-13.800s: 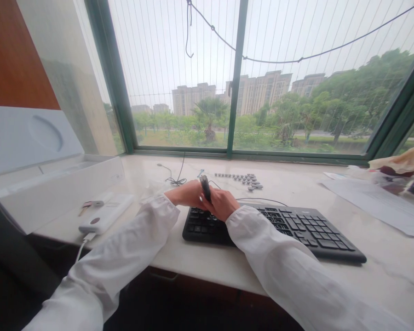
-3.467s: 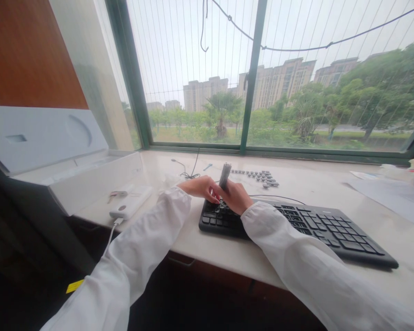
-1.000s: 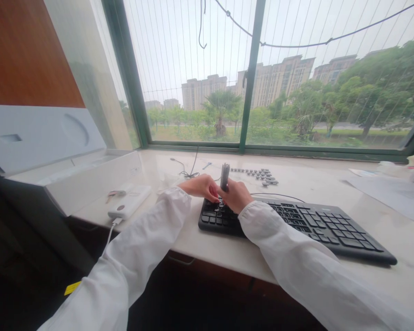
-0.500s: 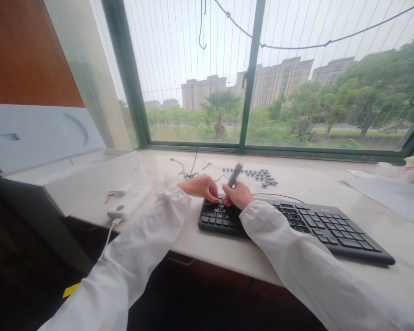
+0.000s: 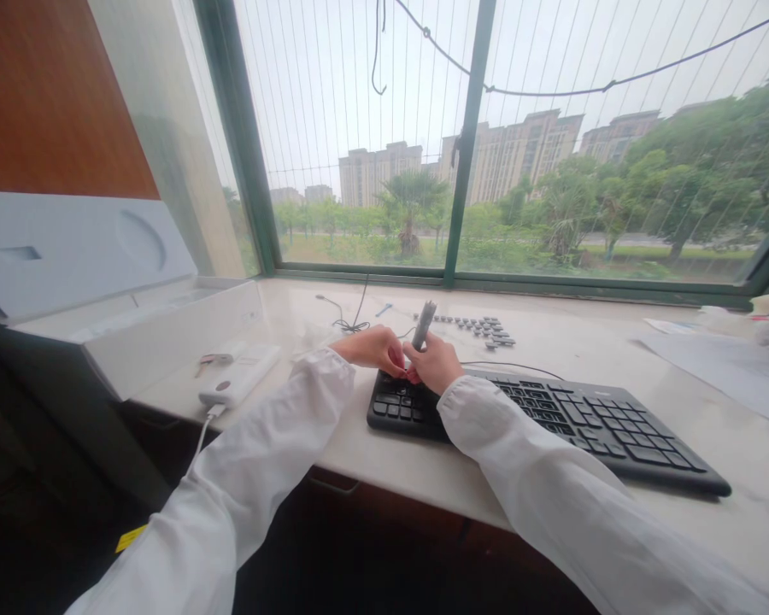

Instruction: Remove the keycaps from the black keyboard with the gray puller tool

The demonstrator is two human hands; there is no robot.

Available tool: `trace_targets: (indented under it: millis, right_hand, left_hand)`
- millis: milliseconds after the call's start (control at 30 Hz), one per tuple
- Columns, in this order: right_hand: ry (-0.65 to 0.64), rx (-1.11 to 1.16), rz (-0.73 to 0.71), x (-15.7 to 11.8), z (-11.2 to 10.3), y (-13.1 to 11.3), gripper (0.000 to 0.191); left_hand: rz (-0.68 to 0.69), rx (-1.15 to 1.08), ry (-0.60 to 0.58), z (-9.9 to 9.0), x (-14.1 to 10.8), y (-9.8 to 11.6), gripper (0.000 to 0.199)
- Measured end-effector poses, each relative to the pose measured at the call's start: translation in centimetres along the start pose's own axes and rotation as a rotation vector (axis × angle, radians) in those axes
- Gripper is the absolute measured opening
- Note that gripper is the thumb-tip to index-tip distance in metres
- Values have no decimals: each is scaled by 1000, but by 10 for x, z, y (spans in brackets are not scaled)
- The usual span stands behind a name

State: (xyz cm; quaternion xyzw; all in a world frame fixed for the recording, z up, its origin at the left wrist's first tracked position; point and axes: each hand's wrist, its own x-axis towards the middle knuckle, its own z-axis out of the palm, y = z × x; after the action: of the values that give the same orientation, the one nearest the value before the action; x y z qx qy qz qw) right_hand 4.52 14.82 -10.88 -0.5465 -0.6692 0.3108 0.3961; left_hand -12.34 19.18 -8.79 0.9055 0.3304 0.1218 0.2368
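A black keyboard lies at a slant on the pale tabletop, with several keycaps off its middle part. Over its upper left corner is my left hand, fingers pinched at the keys; whatever they hold is too small to make out. My right hand is wrapped round a grey brush-like tool, whose bristled end points up, and its fingertips meet those of my left hand. Behind the keyboard, loose dark keycaps are laid out in rows.
An open white box stands at the left, beside a white power bank with a cable and a key. Black cables and a small blue item lie near the window. Papers are at the right edge.
My right hand has shifted slightly left with the grey tool, closer to my left hand. My left hand has barely moved.
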Motion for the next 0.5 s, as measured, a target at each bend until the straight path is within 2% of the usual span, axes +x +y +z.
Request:
trace_targets:
  millis: [200,367,500]
  right_hand:
    - [93,-396,-235,-1,1,-8,19]
    - [78,-652,-322,-3,0,-11,26]
    - [62,-693,-343,-3,1,-8,30]
  left_hand:
    - [-2,29,32,-1,1,0,27]
    - [-84,117,66,-1,1,-3,40]
    - [18,178,101,-3,-1,-3,34]
